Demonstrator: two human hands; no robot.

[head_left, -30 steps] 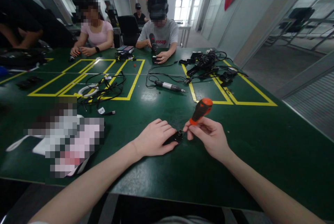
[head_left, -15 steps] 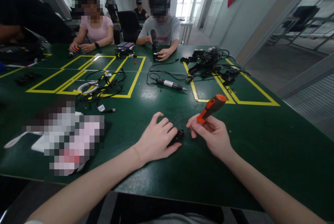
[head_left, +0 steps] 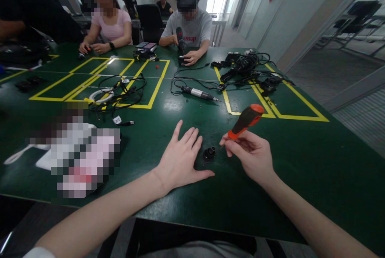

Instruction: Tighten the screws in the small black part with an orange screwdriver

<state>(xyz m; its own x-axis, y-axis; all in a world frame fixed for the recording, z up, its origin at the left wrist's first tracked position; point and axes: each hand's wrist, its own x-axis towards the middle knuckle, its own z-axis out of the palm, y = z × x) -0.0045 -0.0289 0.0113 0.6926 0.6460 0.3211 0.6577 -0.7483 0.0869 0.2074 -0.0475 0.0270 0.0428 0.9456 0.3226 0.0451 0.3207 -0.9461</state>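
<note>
My left hand (head_left: 182, 159) lies over the green table with its fingers spread and the thumb stretched out. Just beyond its thumb and index finger stands a small round black part (head_left: 209, 154) with a narrower raised collar, apart from the fingers. My right hand (head_left: 251, 151) is closed on a screwdriver (head_left: 245, 121) with an orange and dark grey handle. The handle leans up and to the right, while the thin shaft points down-left toward the black part. Whether the tip touches that part I cannot tell.
An electric screwdriver (head_left: 198, 93) with a cord lies ahead on the green table (head_left: 300, 161). Black cables pile up at the back right (head_left: 245, 67) and left (head_left: 132, 95). Blurred items (head_left: 93, 161) sit at the left. Across the table, a co-worker (head_left: 189, 25) holds a power tool.
My left hand has let go of the black part and spread its fingers. My right hand keeps the screwdriver and has shifted slightly right. The view has tilted a little downward.
</note>
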